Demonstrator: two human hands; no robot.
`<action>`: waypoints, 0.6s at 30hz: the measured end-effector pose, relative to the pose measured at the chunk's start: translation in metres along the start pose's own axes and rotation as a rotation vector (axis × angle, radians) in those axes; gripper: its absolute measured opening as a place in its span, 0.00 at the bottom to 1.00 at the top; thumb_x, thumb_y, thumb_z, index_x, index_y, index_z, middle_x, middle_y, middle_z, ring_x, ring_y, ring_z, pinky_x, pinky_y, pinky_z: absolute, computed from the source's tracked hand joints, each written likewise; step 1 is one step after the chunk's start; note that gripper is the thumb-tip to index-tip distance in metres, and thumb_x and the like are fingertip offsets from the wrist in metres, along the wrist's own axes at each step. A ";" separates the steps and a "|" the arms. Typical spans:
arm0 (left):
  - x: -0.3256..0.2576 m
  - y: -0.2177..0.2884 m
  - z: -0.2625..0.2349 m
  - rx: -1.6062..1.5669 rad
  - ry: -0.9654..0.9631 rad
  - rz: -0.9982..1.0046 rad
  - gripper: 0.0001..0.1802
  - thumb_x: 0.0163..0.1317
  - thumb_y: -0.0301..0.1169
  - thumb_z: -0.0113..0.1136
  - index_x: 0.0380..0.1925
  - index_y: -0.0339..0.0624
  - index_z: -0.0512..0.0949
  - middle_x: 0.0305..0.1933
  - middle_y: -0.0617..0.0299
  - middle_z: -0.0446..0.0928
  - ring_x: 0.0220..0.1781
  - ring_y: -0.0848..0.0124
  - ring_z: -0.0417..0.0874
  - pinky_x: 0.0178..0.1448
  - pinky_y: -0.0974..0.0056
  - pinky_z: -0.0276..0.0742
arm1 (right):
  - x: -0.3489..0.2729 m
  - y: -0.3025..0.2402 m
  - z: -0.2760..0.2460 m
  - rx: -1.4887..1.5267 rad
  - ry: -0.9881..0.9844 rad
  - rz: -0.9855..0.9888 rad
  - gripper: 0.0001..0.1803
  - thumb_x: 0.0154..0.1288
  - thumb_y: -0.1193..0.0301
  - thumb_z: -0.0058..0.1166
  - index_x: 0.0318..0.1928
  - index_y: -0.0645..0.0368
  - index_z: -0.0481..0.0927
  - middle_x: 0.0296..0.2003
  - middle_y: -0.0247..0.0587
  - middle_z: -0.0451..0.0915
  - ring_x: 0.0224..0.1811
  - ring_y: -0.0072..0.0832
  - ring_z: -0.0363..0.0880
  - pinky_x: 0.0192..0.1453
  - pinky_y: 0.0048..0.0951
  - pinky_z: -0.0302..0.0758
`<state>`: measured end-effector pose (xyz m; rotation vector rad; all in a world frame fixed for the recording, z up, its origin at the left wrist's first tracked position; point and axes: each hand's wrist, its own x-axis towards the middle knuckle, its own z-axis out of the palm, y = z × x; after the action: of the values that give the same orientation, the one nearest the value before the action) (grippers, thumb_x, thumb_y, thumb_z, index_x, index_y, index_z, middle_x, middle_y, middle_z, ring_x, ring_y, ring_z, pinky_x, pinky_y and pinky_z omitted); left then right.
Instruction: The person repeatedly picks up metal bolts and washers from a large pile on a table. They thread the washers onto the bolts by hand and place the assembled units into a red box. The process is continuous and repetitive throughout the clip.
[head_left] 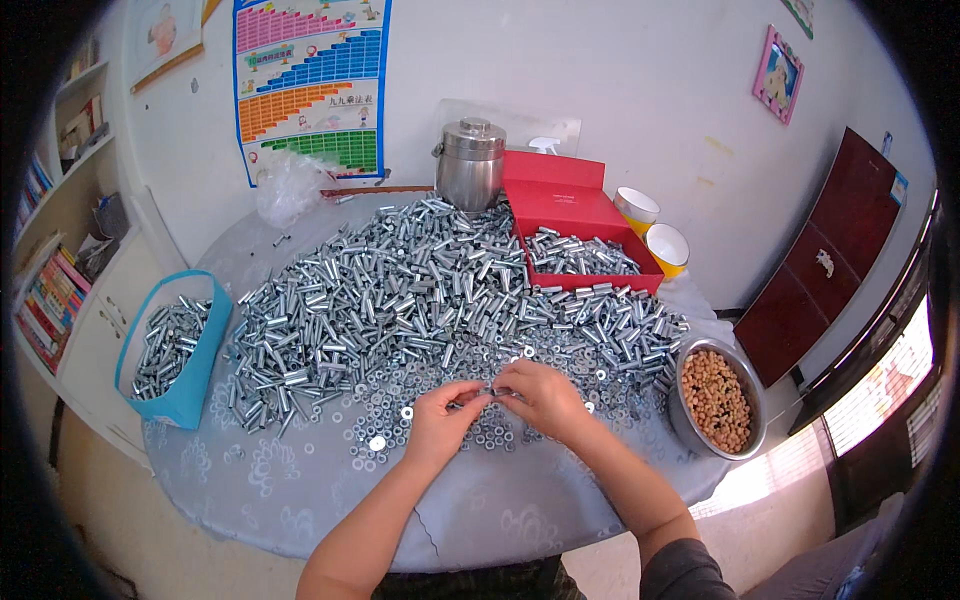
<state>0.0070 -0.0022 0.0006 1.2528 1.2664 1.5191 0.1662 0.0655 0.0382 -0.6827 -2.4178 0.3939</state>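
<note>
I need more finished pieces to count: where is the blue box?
The blue box sits at the table's left edge, left of the big pile of metal sleeves, partly filled with them.

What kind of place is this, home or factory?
Most likely a home room used for piecework. A round table heaped with metal sleeves stands by a bookshelf, with a wall chart and a framed picture above it.

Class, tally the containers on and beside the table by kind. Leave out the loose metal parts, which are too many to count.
Blue box of metal parts: 1
Red box of metal parts: 1
Steel canister with lid: 1
Yellow-and-white cups: 2
Steel bowl of brown pellets: 1
Total: 6
</note>
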 end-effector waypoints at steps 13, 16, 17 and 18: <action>0.007 -0.002 -0.008 -0.379 0.093 -0.316 0.09 0.55 0.25 0.57 0.35 0.31 0.76 0.31 0.54 0.78 0.29 0.70 0.80 0.36 0.67 0.80 | -0.012 0.011 -0.008 0.146 0.234 0.244 0.10 0.48 0.72 0.61 0.35 0.50 0.82 0.27 0.34 0.72 0.29 0.24 0.71 0.33 0.22 0.68; 0.006 0.001 -0.008 -0.422 0.090 -0.361 0.09 0.56 0.25 0.57 0.35 0.31 0.76 0.31 0.54 0.78 0.30 0.70 0.80 0.36 0.67 0.80 | -0.014 0.013 -0.006 0.588 0.237 0.442 0.11 0.53 0.74 0.58 0.39 0.55 0.80 0.31 0.31 0.74 0.31 0.16 0.71 0.35 0.17 0.67; 0.006 0.001 -0.008 -0.431 0.089 -0.366 0.09 0.56 0.26 0.56 0.35 0.31 0.76 0.31 0.54 0.77 0.30 0.70 0.79 0.36 0.67 0.80 | -0.015 0.017 -0.003 0.763 0.247 0.481 0.11 0.54 0.74 0.58 0.40 0.56 0.79 0.32 0.31 0.75 0.32 0.15 0.71 0.35 0.16 0.67; 0.006 0.001 -0.009 -0.439 0.090 -0.371 0.09 0.56 0.26 0.56 0.35 0.31 0.75 0.31 0.54 0.77 0.30 0.70 0.79 0.36 0.67 0.80 | -0.015 0.019 0.000 0.939 0.253 0.518 0.12 0.54 0.75 0.57 0.42 0.58 0.79 0.33 0.31 0.76 0.32 0.15 0.72 0.35 0.16 0.68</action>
<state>-0.0030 0.0018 0.0030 0.6349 1.0694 1.4824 0.1840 0.0731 0.0230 -0.8163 -1.5148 1.4241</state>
